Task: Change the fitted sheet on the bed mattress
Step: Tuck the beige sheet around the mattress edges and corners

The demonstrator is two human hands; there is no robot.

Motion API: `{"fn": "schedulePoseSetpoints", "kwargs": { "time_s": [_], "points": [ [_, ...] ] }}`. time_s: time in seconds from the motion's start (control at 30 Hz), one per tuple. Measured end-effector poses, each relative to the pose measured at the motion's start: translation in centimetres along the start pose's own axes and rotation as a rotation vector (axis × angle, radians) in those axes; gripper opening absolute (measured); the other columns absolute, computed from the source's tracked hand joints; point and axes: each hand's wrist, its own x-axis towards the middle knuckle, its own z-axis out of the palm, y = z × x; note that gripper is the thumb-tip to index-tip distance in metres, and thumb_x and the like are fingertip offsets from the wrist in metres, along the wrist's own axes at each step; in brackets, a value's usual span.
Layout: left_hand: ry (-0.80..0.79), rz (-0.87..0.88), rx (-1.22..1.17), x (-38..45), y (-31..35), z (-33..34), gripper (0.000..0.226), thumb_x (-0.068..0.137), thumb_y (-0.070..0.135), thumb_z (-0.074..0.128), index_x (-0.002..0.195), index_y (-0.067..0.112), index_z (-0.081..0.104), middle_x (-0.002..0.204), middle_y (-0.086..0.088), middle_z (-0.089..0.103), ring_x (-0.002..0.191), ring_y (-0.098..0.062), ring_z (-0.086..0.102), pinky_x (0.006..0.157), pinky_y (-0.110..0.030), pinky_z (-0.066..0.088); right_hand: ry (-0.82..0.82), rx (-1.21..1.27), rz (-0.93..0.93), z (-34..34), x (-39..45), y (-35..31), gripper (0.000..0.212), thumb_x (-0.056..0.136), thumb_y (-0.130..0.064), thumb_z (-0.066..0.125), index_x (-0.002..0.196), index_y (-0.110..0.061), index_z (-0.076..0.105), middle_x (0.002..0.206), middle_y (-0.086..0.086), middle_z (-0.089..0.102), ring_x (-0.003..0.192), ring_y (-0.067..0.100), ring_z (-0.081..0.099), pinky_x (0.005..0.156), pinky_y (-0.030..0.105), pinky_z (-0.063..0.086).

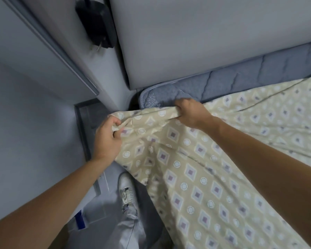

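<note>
A beige fitted sheet (214,159) printed with diamonds and circles lies spread over the bed and hangs off its near side. The grey-blue quilted mattress (241,74) shows bare along the headboard side and at its corner (156,97). My left hand (106,139) grips a bunched edge of the sheet just off the mattress corner, above the floor. My right hand (190,112) grips the same edge right at the corner, fingers curled into the fabric. The sheet's edge is stretched between both hands.
A pale padded headboard (196,36) stands behind the mattress. A white cabinet or door (48,56) with a black adapter (97,24) on it stands close on the left. My white shoe (127,191) stands on the grey floor in the narrow gap beside the bed.
</note>
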Motion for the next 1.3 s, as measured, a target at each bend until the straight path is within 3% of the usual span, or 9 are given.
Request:
{"fn": "schedulePoseSetpoints", "kwargs": {
  "time_s": [0.17, 0.33, 0.47, 0.6, 0.67, 0.8, 1.07, 1.2, 1.3],
  "points": [
    [0.000, -0.026, 0.222, -2.2, -3.3, -2.5, 0.031, 0.083, -0.009, 0.065, 0.101, 0.015, 0.055, 0.106, 0.000, 0.048, 0.090, -0.030, 0.057, 0.075, -0.040, 0.049, -0.088, -0.054, -0.078, 0.8, -0.4, -2.5, 0.050, 0.085, -0.051, 0.081, 0.099, -0.027, 0.040, 0.092, 0.000, 0.064, 0.085, 0.030, 0.064, 0.078, 0.041, 0.047],
    [-0.114, 0.036, 0.507, -3.3, -2.6, -1.6, 0.053, 0.076, 0.015, 0.076, 0.124, 0.014, 0.052, 0.124, -0.013, 0.043, 0.114, -0.040, 0.050, 0.087, -0.050, 0.054, 0.004, -0.210, 0.131, 0.5, -0.2, 0.1, 0.049, 0.085, -0.038, 0.075, 0.126, -0.021, 0.054, 0.123, 0.006, 0.066, 0.117, 0.033, 0.059, 0.101, 0.048, 0.038],
    [-0.204, 0.301, 0.276, -1.4, 0.8, 1.2, 0.051, 0.086, 0.024, 0.074, 0.132, 0.011, 0.055, 0.133, -0.008, 0.050, 0.126, -0.029, 0.051, 0.105, -0.044, 0.048, -0.150, 0.079, 0.086, 0.0, -0.6, -0.7, 0.052, 0.083, -0.072, 0.070, 0.107, -0.028, 0.060, 0.111, -0.002, 0.061, 0.109, 0.022, 0.050, 0.103, 0.053, 0.032],
    [-0.368, 0.167, 0.113, 4.2, 4.1, 4.3, 0.083, 0.082, 0.031, 0.077, 0.155, 0.024, 0.040, 0.149, -0.002, 0.050, 0.140, -0.022, 0.039, 0.118, -0.039, 0.035, -0.214, 0.453, 0.102, -1.1, -0.7, -2.0, 0.033, 0.102, -0.053, 0.058, 0.083, -0.026, 0.060, 0.089, -0.003, 0.064, 0.092, 0.023, 0.059, 0.086, 0.043, 0.039],
    [-0.574, 0.040, 0.084, 6.8, 5.7, 5.0, 0.088, 0.078, 0.038, 0.083, 0.155, 0.033, 0.042, 0.140, 0.003, 0.060, 0.131, -0.017, 0.050, 0.108, -0.032, 0.042, -0.217, 0.371, 0.067, -1.2, -0.1, -2.4, 0.021, 0.098, -0.038, 0.065, 0.084, -0.024, 0.060, 0.086, 0.000, 0.064, 0.088, 0.026, 0.060, 0.075, 0.038, 0.039],
    [-0.896, -0.017, 0.148, 10.4, 7.4, 5.0, 0.026, 0.083, 0.031, 0.087, 0.100, 0.016, 0.074, 0.082, 0.005, 0.070, 0.073, -0.011, 0.061, 0.067, -0.029, 0.045, -0.223, 0.278, 0.031, -1.9, 1.0, -1.9, 0.023, 0.088, -0.015, 0.069, 0.076, -0.023, 0.051, 0.075, -0.003, 0.055, 0.072, 0.019, 0.050, 0.061, 0.036, 0.035],
    [-0.352, 0.248, 0.606, 8.5, 7.4, 2.6, 0.012, 0.096, 0.024, 0.060, 0.101, 0.016, 0.054, 0.100, -0.011, 0.067, 0.095, -0.038, 0.064, 0.070, -0.040, 0.045, -0.050, -0.261, 0.060, -3.5, 2.1, 2.4, 0.042, 0.091, -0.033, 0.068, 0.128, -0.022, 0.052, 0.113, 0.008, 0.069, 0.111, 0.034, 0.059, 0.091, 0.043, 0.041],
    [-0.461, 0.286, 0.617, 7.2, 7.4, 4.4, 0.030, 0.084, 0.029, 0.069, 0.106, 0.019, 0.051, 0.119, -0.005, 0.052, 0.118, -0.029, 0.048, 0.094, -0.045, 0.047, 0.048, -0.265, 0.087, -3.5, 2.7, 2.7, 0.018, 0.091, -0.029, 0.071, 0.098, -0.021, 0.056, 0.108, 0.007, 0.069, 0.114, 0.033, 0.051, 0.089, 0.043, 0.036],
    [-0.526, 0.117, 0.232, 8.1, 7.1, 6.0, 0.055, 0.077, 0.040, 0.082, 0.115, 0.024, 0.045, 0.122, 0.002, 0.054, 0.113, -0.020, 0.054, 0.096, -0.038, 0.046, -0.021, -0.223, -0.019, -1.9, 2.7, 1.4, 0.020, 0.088, -0.025, 0.071, 0.100, -0.020, 0.056, 0.113, 0.002, 0.065, 0.113, 0.030, 0.049, 0.085, 0.042, 0.032]
  ]
}}
